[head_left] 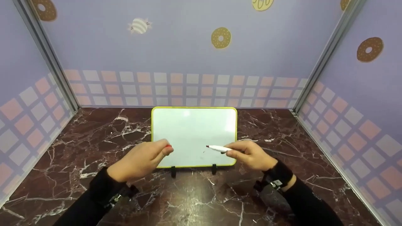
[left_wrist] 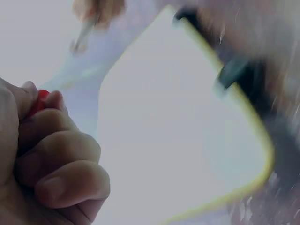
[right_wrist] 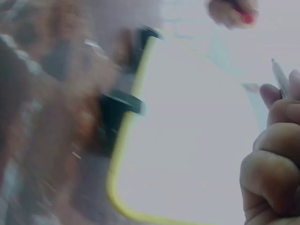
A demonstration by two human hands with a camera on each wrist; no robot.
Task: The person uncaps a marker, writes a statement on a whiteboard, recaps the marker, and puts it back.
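A whiteboard (head_left: 191,131) with a yellow rim stands on the table between two hands. My left hand (head_left: 143,158) is in front of its lower left part and pinches a small red marker cap (left_wrist: 41,99) between thumb and forefinger; the other fingers are curled. At the board's lower right, my right hand (head_left: 251,154) grips a white marker (head_left: 218,148), its dark reddish tip bare and pointing left. In the right wrist view the marker (right_wrist: 280,77) sticks up from the fingertips. Whether the tip touches the board, I cannot tell. Small dark marks (head_left: 203,152) show near it.
Two black feet (head_left: 173,172) hold the board's lower edge on a dark red marbled tabletop (head_left: 188,201). Purple walls (head_left: 176,53) with doughnut pictures and pink and white squares enclose the back and both sides. Metal posts (head_left: 326,53) run up the corners.
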